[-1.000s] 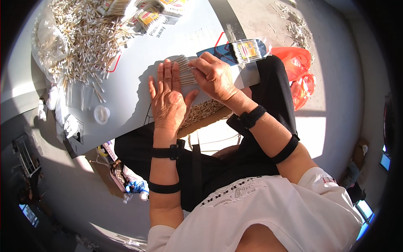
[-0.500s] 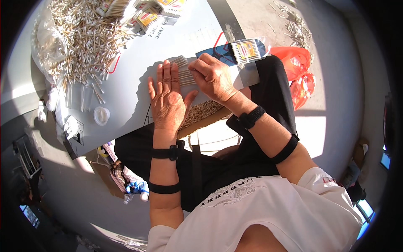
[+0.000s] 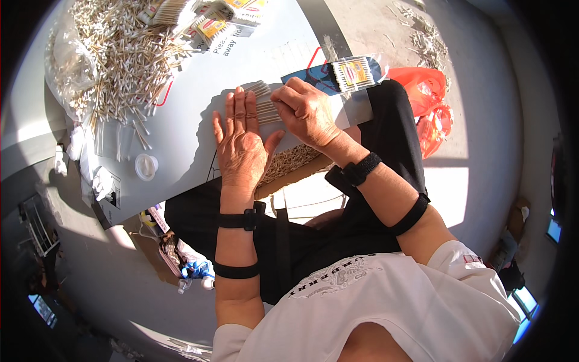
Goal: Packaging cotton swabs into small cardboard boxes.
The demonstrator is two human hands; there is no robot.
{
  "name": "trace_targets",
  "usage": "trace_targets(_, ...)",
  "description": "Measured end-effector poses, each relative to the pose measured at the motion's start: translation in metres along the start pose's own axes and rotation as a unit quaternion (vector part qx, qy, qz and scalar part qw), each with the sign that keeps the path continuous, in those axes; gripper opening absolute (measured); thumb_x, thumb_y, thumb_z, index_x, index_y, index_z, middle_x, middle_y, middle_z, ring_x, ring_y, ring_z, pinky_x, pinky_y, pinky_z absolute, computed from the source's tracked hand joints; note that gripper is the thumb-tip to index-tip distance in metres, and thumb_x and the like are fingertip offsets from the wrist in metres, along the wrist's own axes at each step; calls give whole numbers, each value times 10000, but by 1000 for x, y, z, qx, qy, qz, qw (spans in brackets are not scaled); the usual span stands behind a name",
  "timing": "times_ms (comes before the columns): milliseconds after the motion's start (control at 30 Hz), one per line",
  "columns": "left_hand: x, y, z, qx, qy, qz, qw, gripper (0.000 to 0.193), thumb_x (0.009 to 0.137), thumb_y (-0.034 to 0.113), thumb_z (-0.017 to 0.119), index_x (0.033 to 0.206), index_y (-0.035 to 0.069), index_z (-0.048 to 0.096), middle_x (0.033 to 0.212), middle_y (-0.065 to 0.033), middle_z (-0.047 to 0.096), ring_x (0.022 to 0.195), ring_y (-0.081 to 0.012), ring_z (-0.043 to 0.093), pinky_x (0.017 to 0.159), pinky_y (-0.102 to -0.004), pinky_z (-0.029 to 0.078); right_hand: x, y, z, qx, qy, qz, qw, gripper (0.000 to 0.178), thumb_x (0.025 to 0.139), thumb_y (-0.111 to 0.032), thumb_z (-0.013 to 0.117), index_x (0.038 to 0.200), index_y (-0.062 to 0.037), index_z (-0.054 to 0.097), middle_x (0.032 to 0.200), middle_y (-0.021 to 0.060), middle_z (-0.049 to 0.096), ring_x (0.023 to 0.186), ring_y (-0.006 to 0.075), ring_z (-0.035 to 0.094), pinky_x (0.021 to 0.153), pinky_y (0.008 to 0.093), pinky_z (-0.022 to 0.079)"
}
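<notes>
The left hand lies flat, palm down and fingers straight together, at the centre of the frame on the grey worktop. Its grip is released; the fingertips press against the left edge of a row of swabs, thin sticks laid side by side just above centre. The right hand sits just to the right of the left, touching it at the thumb, knuckles up and fingers curled over the right part of the same row. Its grip is clenched on the swabs, though how many it pinches cannot be told, as the fingers hide them.

Just above and right of the right hand lies a filled pack of swabs with a yellow label, resting on a dark blue sheet. At the upper left of the frame a large loose heap of swabs spreads over clear plastic, with some stray sticks below it. More packs lie at the top edge. A small white cap sits on the worktop at left, well apart from the hands. Under the worktop's near edge, below the hands, a brown box holds more swabs. An orange bag lies on the floor at right, beside the person's dark trouser leg. Both forearms carry black straps.
</notes>
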State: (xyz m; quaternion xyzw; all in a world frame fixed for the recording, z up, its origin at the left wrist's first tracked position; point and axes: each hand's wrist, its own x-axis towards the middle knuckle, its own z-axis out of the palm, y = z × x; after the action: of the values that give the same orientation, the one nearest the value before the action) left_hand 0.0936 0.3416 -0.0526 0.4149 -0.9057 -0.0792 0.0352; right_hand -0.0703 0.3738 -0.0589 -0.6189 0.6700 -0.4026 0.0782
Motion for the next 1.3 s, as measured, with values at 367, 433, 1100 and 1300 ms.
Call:
trace_targets(367, 0, 0, 1, -2, 4, -3, 1000, 870, 896, 570, 522, 1532, 74, 195, 1597, -93, 190, 1485, -251, 136, 1191, -497, 105, 0, 0, 0, -1, -2, -2, 1000, 71, 813, -83, 683, 880, -97, 664, 777, 52, 586, 726, 257, 633, 613, 353, 518)
trace_targets(433, 0, 0, 0, -6, 1, -1, 1000, 857, 911, 560, 501, 1535, 73, 174, 1597, -96, 181, 1486, -259, 126, 1190, -504, 106, 0, -1, -1, 3, -1, 7, 1000, 122, 807, -76, 672, 926, -103, 669, 789, 54, 591, 732, 262, 634, 619, 358, 520)
trace_targets(1100, -1, -3, 4, -39, 54, 22, 998, 839, 895, 527, 559, 1514, 64, 231, 1563, -104, 255, 1455, -284, 216, 1163, -546, 154, 13, -7, -21, -27, -153, -14, 988, 579, 680, -223, 793, 1203, -72, 598, 942, 108, 594, 855, 280, 656, 711, 376, 550)
trace_targets(1300, -2, -2, 2, -34, 43, 24, 998, 803, 910, 496, 553, 1504, 46, 255, 1560, -115, 260, 1449, -300, 225, 1161, -546, 159, 21, -4, -20, -89, -196, -50, 975, 647, 677, -225, 823, 1263, -77, 592, 948, 95, 584, 842, 273, 657, 709, 363, 549)
